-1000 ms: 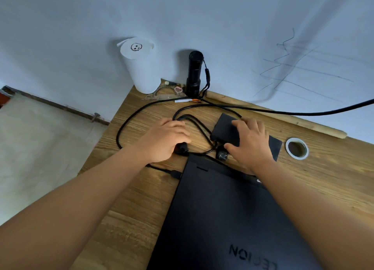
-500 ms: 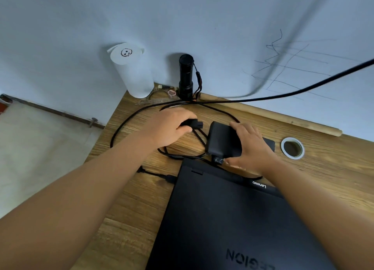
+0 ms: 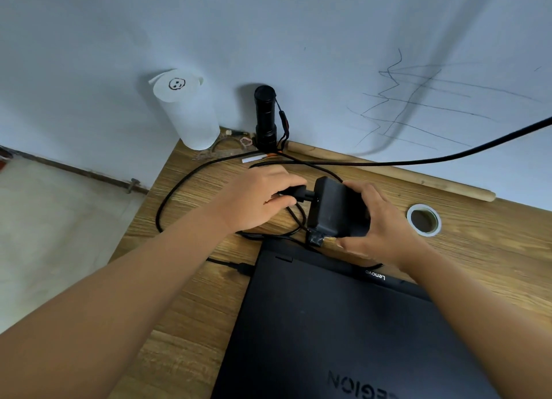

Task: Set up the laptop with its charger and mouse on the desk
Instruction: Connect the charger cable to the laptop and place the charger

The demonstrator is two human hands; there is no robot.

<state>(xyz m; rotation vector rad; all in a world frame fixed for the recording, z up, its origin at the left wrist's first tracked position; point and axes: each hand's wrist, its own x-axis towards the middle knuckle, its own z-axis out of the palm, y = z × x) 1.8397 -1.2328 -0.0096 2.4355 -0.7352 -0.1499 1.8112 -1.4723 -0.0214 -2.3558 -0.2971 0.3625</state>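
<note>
A closed black laptop lies on the wooden desk in front of me, lid down. Behind its far edge my right hand grips the black charger brick, tilted up off the desk. My left hand pinches the black power cord's plug right at the brick's left end; whether it is fully seated is hidden by my fingers. The cord loops over the desk to the left. A second cable end meets the laptop's left rear corner. No mouse is in view.
A white paper roll and an upright black flashlight stand at the back against the wall. A wooden stick lies along the wall. A cable hole sits at right. A taut black cable crosses above the desk. Desk's left edge drops to floor.
My right hand has lifted and tilted the charger brick off the desk. My left hand picked the cord's plug up and brought it rightwards to the brick's end.
</note>
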